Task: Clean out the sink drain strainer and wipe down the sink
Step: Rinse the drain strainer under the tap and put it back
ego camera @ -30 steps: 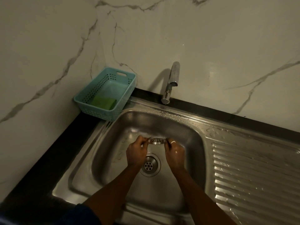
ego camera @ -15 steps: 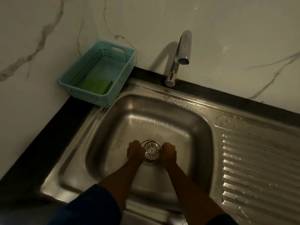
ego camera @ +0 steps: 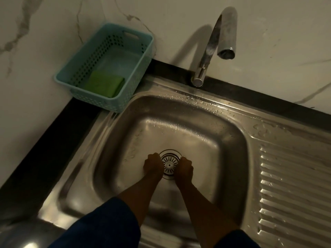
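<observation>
Head view: I see both forearms reaching down into the stainless steel sink (ego camera: 197, 111). The left hand (ego camera: 153, 165) and right hand (ego camera: 184, 169) are knuckles-up, their curled fingers pinching opposite edges of the round slotted metal drain strainer (ego camera: 169, 164), which is seated in the drain. At back left, a teal perforated plastic basket (ego camera: 114, 102) holds a green scouring pad (ego camera: 104, 85).
</observation>
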